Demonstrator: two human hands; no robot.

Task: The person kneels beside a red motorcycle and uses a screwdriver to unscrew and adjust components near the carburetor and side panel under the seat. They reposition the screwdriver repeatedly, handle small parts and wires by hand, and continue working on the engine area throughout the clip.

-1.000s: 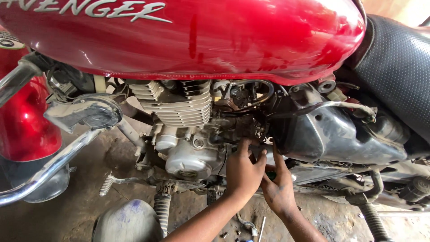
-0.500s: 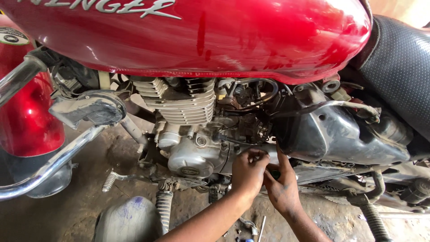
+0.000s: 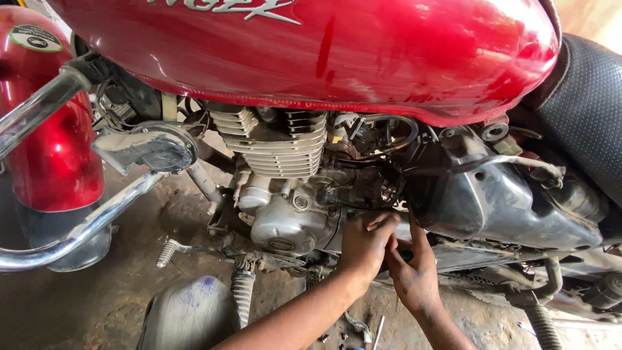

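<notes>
Both hands had dropped slightly below the motorcycle's silver engine case (image 3: 285,223), the left hand (image 3: 364,245) curled with fingers pressed together, the right hand (image 3: 414,275) pinching a small green-handled tool (image 3: 404,255) beside the dark side cover (image 3: 499,207), suggesting fastener work was underway.

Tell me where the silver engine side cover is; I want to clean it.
In the head view the silver engine side cover sits low at centre, under the finned cylinder and just left of the left hand.
</notes>
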